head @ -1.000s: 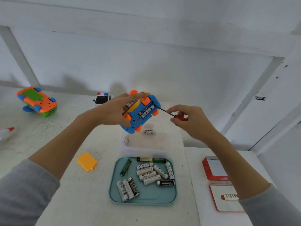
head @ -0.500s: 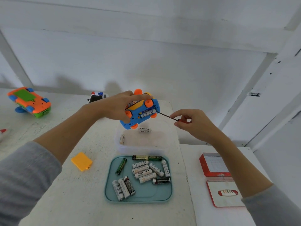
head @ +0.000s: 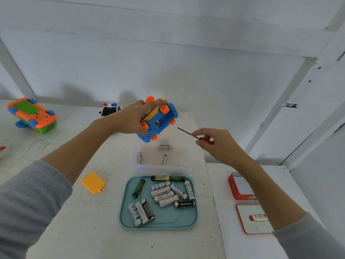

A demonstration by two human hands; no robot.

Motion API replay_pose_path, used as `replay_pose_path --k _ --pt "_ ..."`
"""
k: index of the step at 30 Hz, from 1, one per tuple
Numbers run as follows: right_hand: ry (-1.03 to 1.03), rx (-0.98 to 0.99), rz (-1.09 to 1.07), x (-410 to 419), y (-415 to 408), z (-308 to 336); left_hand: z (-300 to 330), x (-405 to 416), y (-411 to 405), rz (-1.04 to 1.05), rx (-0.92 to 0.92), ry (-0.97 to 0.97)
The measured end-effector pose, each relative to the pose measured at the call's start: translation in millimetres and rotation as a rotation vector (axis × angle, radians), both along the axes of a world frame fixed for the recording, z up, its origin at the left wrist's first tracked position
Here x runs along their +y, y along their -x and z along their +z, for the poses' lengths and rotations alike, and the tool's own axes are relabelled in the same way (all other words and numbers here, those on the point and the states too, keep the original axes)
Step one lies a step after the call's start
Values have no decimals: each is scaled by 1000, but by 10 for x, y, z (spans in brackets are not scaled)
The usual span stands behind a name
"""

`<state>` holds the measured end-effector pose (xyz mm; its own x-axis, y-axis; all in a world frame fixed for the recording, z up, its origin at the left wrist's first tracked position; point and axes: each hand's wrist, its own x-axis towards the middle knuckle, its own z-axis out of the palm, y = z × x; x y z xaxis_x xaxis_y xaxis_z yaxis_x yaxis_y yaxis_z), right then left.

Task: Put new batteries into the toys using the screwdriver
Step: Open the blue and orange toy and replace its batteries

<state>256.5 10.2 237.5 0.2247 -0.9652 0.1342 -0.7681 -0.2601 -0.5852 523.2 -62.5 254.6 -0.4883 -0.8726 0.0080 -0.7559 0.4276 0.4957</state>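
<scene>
My left hand (head: pixel 128 120) grips a blue toy car (head: pixel 158 122) with orange wheels, held upside down in the air above a clear plastic box (head: pixel 141 165). Its battery bay is uncovered and a battery shows inside. To the right, my right hand (head: pixel 214 143) pinches a small red-handled screwdriver (head: pixel 188 133); the tip points at the car with a small gap between them. Three batteries lie in the clear box. A teal tray (head: pixel 168 219) nearer to me holds several batteries. An orange battery cover (head: pixel 93 182) lies on the table to the tray's left.
An orange and green toy car (head: pixel 31 114) lies upside down at the far left. A police car toy (head: pixel 110 108) stands by the wall behind my left hand. A red tin (head: pixel 240 186) and its lid (head: pixel 253 219) sit on the lower table at right.
The screwdriver tip has pulled out of the car's battery bay and my right hand has drawn back to the right. A battery has appeared in the clear box below the car.
</scene>
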Motion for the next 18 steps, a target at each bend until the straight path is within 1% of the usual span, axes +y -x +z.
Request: replay_pose_path --k 4,7,11,15,18 --pt "42 -99 39 25 -219 17 -37 28 -41 65 187 -25" --pt "65 -95 65 16 -368 33 -50 43 -59 78 241 -42" --pt "81 -111 84 -9 -469 58 -81 47 -76 53 362 -69" --pt "96 -111 94 -5 -496 84 -97 88 -77 92 404 -42" --pt "86 -92 111 -8 -500 117 -102 157 -57 109 373 -30"
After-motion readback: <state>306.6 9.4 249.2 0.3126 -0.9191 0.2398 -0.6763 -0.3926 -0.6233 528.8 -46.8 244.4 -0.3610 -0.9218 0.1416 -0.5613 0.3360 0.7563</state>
